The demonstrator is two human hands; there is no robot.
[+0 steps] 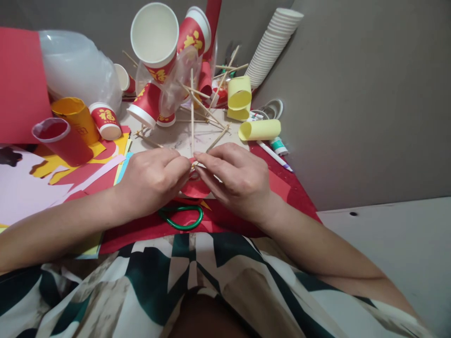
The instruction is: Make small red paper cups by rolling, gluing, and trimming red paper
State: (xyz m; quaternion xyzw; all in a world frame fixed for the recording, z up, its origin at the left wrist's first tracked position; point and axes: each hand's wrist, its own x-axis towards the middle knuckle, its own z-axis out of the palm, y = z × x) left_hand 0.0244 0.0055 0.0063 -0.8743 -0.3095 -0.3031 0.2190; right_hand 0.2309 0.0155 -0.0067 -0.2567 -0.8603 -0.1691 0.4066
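Observation:
My left hand (157, 176) is closed, its thumb and curled fingers pinching at the near end of a thin wooden stick (192, 112). Against it, my right hand (236, 176) pinches the same joint, where a small yellowish band seems to wrap the stick ends; the fingertips hide most of it. Further wooden sticks (219, 137) join into an open frame on a grey-beige board (172, 134). Beneath the hands lies a round red paper piece (196, 188). Close to my body are the scissors' green handles (181, 228).
Red paper cups (155, 35) and a clear plastic bag stand behind the frame. A tall stack of white cups (275, 44) leans at the back right. Yellow paper rolls (260, 130) and a marker (275, 156) lie right; coloured paper (31, 185) covers the left.

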